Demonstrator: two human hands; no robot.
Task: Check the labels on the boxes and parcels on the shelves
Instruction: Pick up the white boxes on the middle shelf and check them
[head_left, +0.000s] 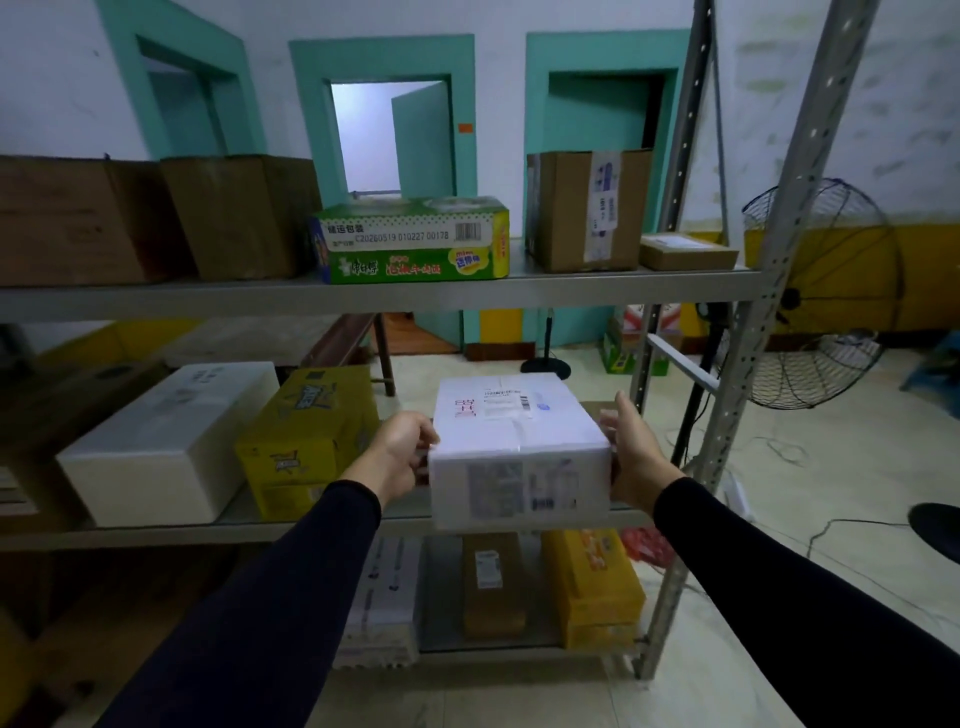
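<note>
We have a white parcel (519, 447) between our two hands at the front edge of the middle shelf (291, 527), its near face hanging slightly past the lip. Our left hand (400, 452) grips the parcel's left side, fingers curled around the near corner; our right hand (631, 457) presses flat against the right side, fingers straight and thumb up (so it steadies rather than clasps). A shipping label (506, 402) sits on the parcel's top, and a second printed label (519, 491) covers its near face; the print is too blurred to read.

On the same shelf, to the left, stand a yellow carton (306, 441) and a white foam box (166, 441), side by side. The top shelf (363, 296) carries a green printed carton (410, 239), a taller brown box (587, 210) with a label strip down its front, and a small flat parcel (688, 252) just beside it. The bottom shelf holds more cartons, one of them yellow (592, 587).
</note>
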